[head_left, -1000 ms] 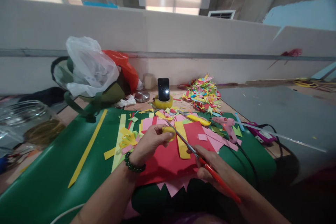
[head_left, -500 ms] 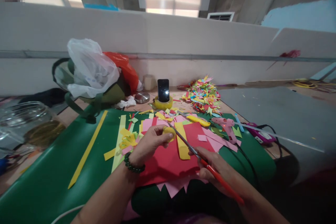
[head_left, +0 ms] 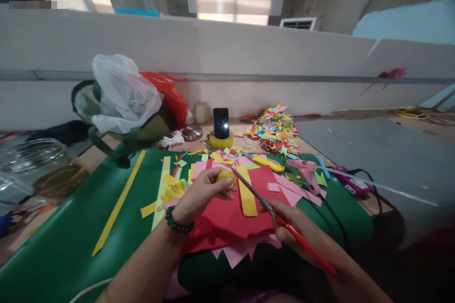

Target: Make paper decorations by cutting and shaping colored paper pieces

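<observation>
My left hand [head_left: 210, 184] pinches a small rounded piece of yellow paper [head_left: 226, 178] between thumb and fingers. In my right hand [head_left: 289, 222] are long scissors with red handles [head_left: 309, 248], their blades looking closed and pointing up and left. The blade tips lie just right of the yellow piece, apart from it. Below both hands is a sheet of red paper [head_left: 222, 227]. On it rest a yellow paper strip [head_left: 248, 194] and a small pink piece [head_left: 273, 187]. A yellow paper flower [head_left: 172, 190] sits left of my left hand.
A pink glue gun [head_left: 306, 170] and a yellow utility knife [head_left: 269, 164] lie at the right on the green mat [head_left: 88, 199]. Behind are a phone [head_left: 221, 122] propped in a tape roll [head_left: 220, 141], a colourful paper heap [head_left: 275, 128] and a bag [head_left: 152, 123].
My left hand with the yellow piece has drawn slightly left. The scissors have moved a little down and right, their tips coming away from the piece.
</observation>
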Available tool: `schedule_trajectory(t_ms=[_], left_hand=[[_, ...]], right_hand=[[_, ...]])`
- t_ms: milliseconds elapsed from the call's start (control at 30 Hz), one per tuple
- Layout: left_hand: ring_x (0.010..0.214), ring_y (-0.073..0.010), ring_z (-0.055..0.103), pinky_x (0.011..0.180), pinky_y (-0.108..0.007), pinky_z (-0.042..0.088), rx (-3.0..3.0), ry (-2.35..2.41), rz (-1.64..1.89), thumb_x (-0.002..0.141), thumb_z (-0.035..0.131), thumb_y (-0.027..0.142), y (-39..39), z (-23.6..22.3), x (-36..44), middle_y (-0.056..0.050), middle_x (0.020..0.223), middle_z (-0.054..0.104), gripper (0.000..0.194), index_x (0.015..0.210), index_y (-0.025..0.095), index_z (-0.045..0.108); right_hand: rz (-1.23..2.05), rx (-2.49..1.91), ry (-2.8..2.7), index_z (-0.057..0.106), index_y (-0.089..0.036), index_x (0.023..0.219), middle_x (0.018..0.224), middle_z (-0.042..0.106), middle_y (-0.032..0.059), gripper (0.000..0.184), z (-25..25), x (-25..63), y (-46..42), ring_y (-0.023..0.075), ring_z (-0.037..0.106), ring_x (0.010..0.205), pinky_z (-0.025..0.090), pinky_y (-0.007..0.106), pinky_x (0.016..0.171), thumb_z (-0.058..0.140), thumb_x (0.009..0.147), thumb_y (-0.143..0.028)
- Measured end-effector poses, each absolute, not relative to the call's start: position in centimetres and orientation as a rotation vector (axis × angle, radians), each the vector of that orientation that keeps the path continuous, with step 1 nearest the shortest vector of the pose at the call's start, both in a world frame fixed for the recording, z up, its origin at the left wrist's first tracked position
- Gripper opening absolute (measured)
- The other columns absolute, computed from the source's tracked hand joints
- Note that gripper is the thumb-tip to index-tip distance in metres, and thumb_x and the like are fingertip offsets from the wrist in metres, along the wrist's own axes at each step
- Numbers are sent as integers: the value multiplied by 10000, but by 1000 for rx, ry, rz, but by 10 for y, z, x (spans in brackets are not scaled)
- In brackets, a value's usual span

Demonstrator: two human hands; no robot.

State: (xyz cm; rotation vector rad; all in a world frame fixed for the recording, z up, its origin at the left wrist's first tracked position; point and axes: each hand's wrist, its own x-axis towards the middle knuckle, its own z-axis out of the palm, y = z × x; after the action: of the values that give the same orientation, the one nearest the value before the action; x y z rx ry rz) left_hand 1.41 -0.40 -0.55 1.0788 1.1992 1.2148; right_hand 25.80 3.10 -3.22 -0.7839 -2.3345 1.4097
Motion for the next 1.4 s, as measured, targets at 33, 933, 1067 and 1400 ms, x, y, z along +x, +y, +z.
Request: schedule_trajectory(t_ms=[33, 933, 1067, 1400], left_hand=[[569, -110, 595, 569, -225, 467, 1079, 1196, 1214, 640, 758, 441, -4, -5, 14, -8, 685, 623, 349, 736, 145, 600], [452, -60, 420, 464, -212, 323, 1108, 1136, 1268, 672, 723, 373, -5, -12, 20, 35, 534, 512, 261, 616, 140, 619], [453, -54, 426, 462, -207, 323, 998, 1102, 1294, 644, 763, 416, -3, -11, 18, 37, 541, 522, 313, 640, 134, 627], [433, -54, 459, 464, -212, 373, 953, 1099, 1285, 630, 774, 407, 0, -22, 22, -8, 622, 639, 314, 715, 128, 656]], right_hand=[[1417, -762, -2327, 499, -193, 942, 607, 383, -60, 688, -31, 259, 31, 96, 286, 516, 230, 225, 458, 421, 727, -841], [1393, -777, -2160, 538, -229, 1221, 801, 573, 79, 770, -54, 262, 33, 214, 526, 628, 454, 312, 534, 377, 749, -815], [1383, -743, -2253, 565, -208, 1079, 796, 554, 52, 710, -35, 258, 25, 166, 489, 620, 427, 272, 543, 365, 769, -815], [1444, -735, -2133, 490, -177, 1254, 663, 461, -23, 921, -63, 244, 28, 115, 407, 527, 365, 220, 451, 352, 691, -893]])
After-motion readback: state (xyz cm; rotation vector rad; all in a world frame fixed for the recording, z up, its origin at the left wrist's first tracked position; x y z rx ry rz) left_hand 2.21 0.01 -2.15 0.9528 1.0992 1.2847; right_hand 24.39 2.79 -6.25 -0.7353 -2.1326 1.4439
